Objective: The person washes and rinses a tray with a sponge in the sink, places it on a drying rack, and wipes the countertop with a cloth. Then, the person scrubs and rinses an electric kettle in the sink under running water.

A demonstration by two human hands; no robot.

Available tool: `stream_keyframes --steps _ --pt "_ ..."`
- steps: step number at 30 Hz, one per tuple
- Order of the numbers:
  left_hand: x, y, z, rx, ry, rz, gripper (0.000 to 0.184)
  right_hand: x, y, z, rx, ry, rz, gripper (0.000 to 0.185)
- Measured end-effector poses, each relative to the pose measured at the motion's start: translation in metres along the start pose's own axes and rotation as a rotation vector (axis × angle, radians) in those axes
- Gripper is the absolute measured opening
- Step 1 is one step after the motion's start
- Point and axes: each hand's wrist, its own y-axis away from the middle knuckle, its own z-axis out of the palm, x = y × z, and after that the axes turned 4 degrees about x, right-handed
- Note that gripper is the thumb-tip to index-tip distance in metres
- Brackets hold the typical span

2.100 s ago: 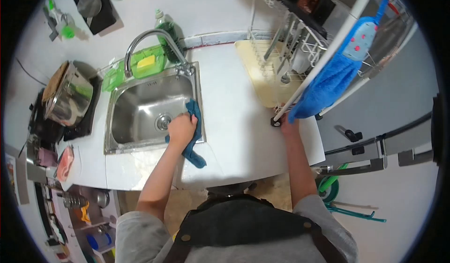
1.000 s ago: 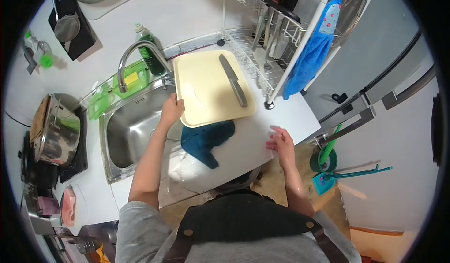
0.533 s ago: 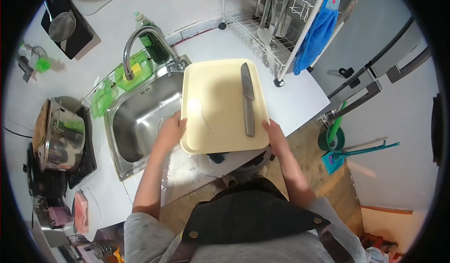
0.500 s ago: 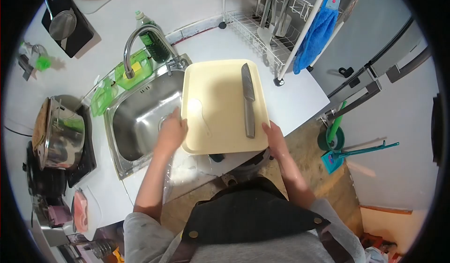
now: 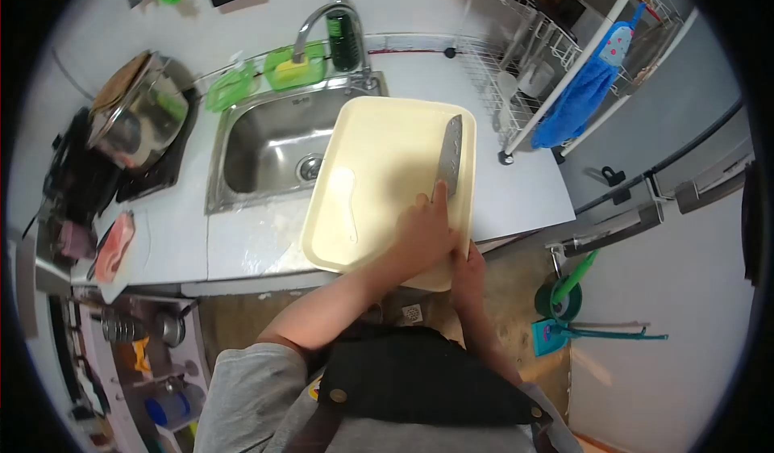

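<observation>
A cream tray (image 5: 387, 114) extends over the front edge of the counter. My right hand (image 5: 468, 274) grips the lower right part of its rim. Reaching across the tray, my left hand (image 5: 427, 223) is closed over the handle of a kitchen knife (image 5: 451, 154), with the index finger stretched along it. The blade points away from me beside the tray's right rim, and the handle is mostly hidden under the hand. A white spoon (image 5: 347, 203) lies on the tray's left part.
A steel sink (image 5: 250, 154) sits left of the tray, with a tap (image 5: 310, 25) and green soap bottle (image 5: 343, 37) behind. A wire dish rack (image 5: 492, 82) with a blue towel (image 5: 564, 98) stands right. A steel pot (image 5: 145, 122) and pink meat (image 5: 115, 247) are left.
My left hand has left the tray's left rim and crossed to the knife handle. My right hand stays on the rim. The view has shifted, and the tray now appears slightly tilted.
</observation>
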Motion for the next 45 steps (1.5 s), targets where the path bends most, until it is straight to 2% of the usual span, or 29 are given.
stream_keyframes --steps 3,5,8,9,11,13,15,17,20,23,24,27,28,31,33,35,37,39,42,44,45 --pt "-0.017 0.016 -0.030 -0.066 0.159 -0.072 0.069 0.007 0.002 -0.002 -0.081 -0.060 0.008 0.027" --pt "-0.028 0.035 -0.058 0.083 0.221 -0.131 0.069 0.024 -0.005 -0.003 -0.105 -0.113 0.003 0.026" --pt "-0.062 0.072 -0.108 0.337 0.172 -0.240 0.068 0.027 -0.011 -0.007 -0.163 0.023 -0.005 0.025" --pt "-0.083 0.083 -0.125 0.363 0.120 -0.424 0.074 0.028 -0.012 -0.006 -0.176 -0.020 0.021 0.025" --pt "-0.146 0.105 -0.150 0.434 -0.110 -0.515 0.075 0.025 -0.018 -0.002 -0.186 -0.101 0.057 0.026" --pt "-0.243 0.136 -0.155 0.585 -0.236 -0.401 0.065 0.017 -0.019 0.005 -0.211 -0.159 0.056 0.027" --pt "-0.281 0.160 -0.171 0.554 -0.249 -0.516 0.058 0.010 -0.025 0.016 -0.241 -0.209 0.074 0.028" --pt "-0.332 0.176 -0.175 0.621 -0.275 -0.527 0.058 0.006 -0.036 0.028 -0.275 -0.247 0.116 0.029" --pt "-0.376 0.187 -0.188 0.590 -0.245 -0.542 0.057 -0.008 -0.048 0.056 -0.297 -0.158 0.156 0.028" --pt "-0.399 0.190 -0.195 0.536 -0.361 -0.616 0.057 -0.005 -0.061 0.088 -0.347 -0.141 0.219 0.030" --pt "-0.391 0.186 -0.201 0.495 -0.319 -0.706 0.059 -0.001 -0.063 0.099 -0.346 -0.149 0.210 0.030" --pt "-0.399 0.182 -0.204 0.497 -0.606 -0.665 0.060 0.015 -0.076 0.127 -0.335 -0.107 0.207 0.030" --pt "-0.389 0.172 -0.207 0.549 -0.594 -0.637 0.058 0.022 -0.083 0.134 -0.324 -0.060 0.227 0.030" --pt "-0.373 0.110 -0.210 0.641 -0.349 -0.223 0.045 0.011 -0.085 0.155 -0.290 0.004 0.316 0.030" --pt "-0.337 0.049 -0.209 0.442 -0.101 -0.091 0.035 -0.004 -0.085 0.167 -0.312 0.042 0.361 0.031" --pt "-0.319 -0.018 -0.189 0.372 0.032 0.129 0.030 -0.013 -0.092 0.170 -0.376 0.115 0.392 0.033" --pt "-0.306 -0.086 -0.158 0.287 0.170 0.292 0.029 -0.010 -0.105 0.170 -0.332 0.293 0.347 0.036" --pt "-0.301 -0.160 -0.123 -0.002 0.352 0.044 0.033 -0.013 -0.121 0.175 -0.261 0.526 0.295 0.037" --pt "-0.325 -0.253 -0.064 0.058 0.227 0.089 0.041 -0.017 -0.128 0.188 -0.132 0.632 0.168 0.035" --pt "-0.349 -0.300 -0.017 0.214 0.202 0.098 0.042 -0.017 -0.132 0.193 -0.106 0.679 0.106 0.031" --pt "-0.348 -0.310 -0.012 0.198 0.296 0.044 0.042 -0.019 -0.133 0.192 -0.098 0.686 0.088 0.030"
